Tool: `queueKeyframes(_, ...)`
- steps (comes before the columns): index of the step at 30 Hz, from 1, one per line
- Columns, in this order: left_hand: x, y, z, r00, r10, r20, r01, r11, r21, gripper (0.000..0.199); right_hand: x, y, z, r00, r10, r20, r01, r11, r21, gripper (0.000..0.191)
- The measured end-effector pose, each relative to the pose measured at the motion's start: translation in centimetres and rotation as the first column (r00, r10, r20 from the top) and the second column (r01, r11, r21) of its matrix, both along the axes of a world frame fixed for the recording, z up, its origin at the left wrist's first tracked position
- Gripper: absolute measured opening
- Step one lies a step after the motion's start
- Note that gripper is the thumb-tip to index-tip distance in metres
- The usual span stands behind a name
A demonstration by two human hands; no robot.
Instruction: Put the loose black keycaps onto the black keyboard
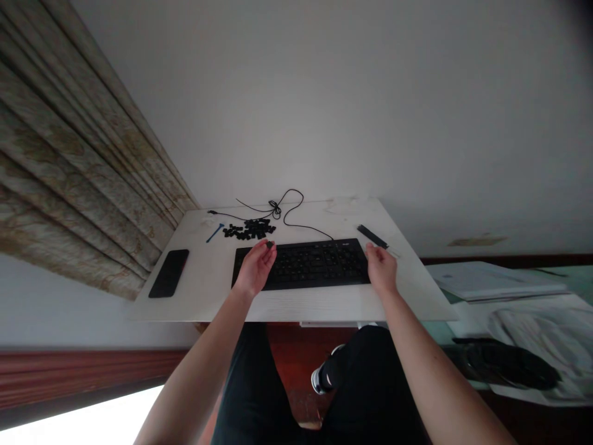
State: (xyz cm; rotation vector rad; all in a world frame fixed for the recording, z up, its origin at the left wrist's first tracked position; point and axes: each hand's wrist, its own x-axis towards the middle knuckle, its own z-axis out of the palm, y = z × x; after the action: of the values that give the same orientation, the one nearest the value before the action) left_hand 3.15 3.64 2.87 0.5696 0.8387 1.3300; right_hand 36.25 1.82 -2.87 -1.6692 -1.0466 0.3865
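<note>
A black keyboard (319,262) lies on the white desk. In my left hand (257,267), above the keyboard's left end, a small black keycap (269,245) is pinched between the fingertips. My right hand (382,267) is at the keyboard's right edge, its fingers curled and thumb against that edge; its grip underneath is hidden. Behind the keyboard's left part lies a pile of loose black keycaps (250,229). Beside the pile is a thin blue tool (215,233) with a wider head.
A black phone (169,273) lies on the desk (296,306) at left. The keyboard cable (306,227) loops toward the wall. A black strip (372,236) lies behind my right hand. Papers (495,279) and a black bag-like object (509,363) are at right; a curtain (92,136) hangs at left.
</note>
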Motion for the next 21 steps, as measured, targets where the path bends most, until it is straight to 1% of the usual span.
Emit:
queueKeyframes(5, 0.6, -1.2, -0.2, 0.997, -0.036, -0.063, 0.037, 0.999, 0.014, 0.019, -0.1, 0.1, -0.3, 1.000, -0.010, -0.020, 0.010, 1.000, 0.005, 0.050)
queueKeyframes(8, 0.6, -1.7, -0.6, 0.998, -0.041, -0.055, 0.041, 0.999, 0.002, 0.020, -0.2, 0.2, 0.0, 1.000, -0.007, -0.024, 0.007, 1.000, 0.009, 0.050)
queueKeyframes(10, 0.5, -2.1, -0.9, 0.999, -0.030, -0.031, 0.029, 0.999, -0.026, 0.019, -0.3, 0.2, 0.6, 0.999, 0.000, -0.035, 0.001, 1.000, 0.020, 0.048)
queueKeyframes(12, 0.5, -2.7, -1.2, 1.000, -0.016, -0.012, 0.016, 0.998, -0.059, 0.019, -0.7, 0.0, 1.4, 1.000, -0.015, -0.004, 0.015, 0.999, 0.030, 0.046)
queueKeyframes(14, 0.6, -3.7, -1.5, 1.000, -0.013, -0.012, 0.012, 0.997, -0.080, 0.021, -2.0, -0.6, 2.4, 0.997, -0.019, 0.074, 0.016, 0.999, 0.040, 0.044)
queueKeyframes(15, 0.8, -4.2, -1.6, 1.000, -0.015, -0.016, 0.014, 0.996, -0.084, 0.023, -3.0, -1.1, 2.9, 0.994, 0.004, 0.114, -0.009, 0.999, 0.044, 0.043)
queueKeyframes(16, 1.0, -4.8, -1.7, 1.000, -0.020, -0.021, 0.019, 0.996, -0.084, 0.025, -4.4, -1.7, 3.4, 0.990, 0.072, 0.120, -0.077, 0.996, 0.043, 0.041)
queueKeyframes(17, 1.3, -5.4, -1.8, 0.999, -0.024, -0.024, 0.022, 0.996, -0.082, 0.027, -5.9, -2.3, 3.9, 0.978, 0.182, 0.099, -0.185, 0.982, 0.029, 0.040)
queueKeyframes(18, 1.6, -5.9, -1.9, 0.999, -0.028, -0.025, 0.026, 0.996, -0.080, 0.030, -7.7, -3.0, 4.2, 0.945, 0.320, 0.066, -0.321, 0.947, 0.002, 0.038)
queueKeyframes(19, 1.9, -6.4, -2.0, 0.999, -0.033, -0.025, 0.031, 0.996, -0.079, 0.031, -9.4, -3.7, 4.5, 0.888, 0.459, 0.016, -0.458, 0.888, -0.024, 0.036)
queueKeyframes(20, 2.2, -6.7, -2.1, 0.999, -0.039, -0.023, 0.037, 0.996, -0.078, 0.032, -11.1, -4.3, 4.6, 0.831, 0.555, -0.034, -0.556, 0.830, -0.041, 0.034)
queueKeyframes(21, 2.5, -7.0, -2.1, 0.999, -0.043, -0.019, 0.041, 0.996, -0.075, 0.033, -12.6, -4.8, 4.6, 0.792, 0.606, -0.073, -0.610, 0.791, -0.047, 0.033)
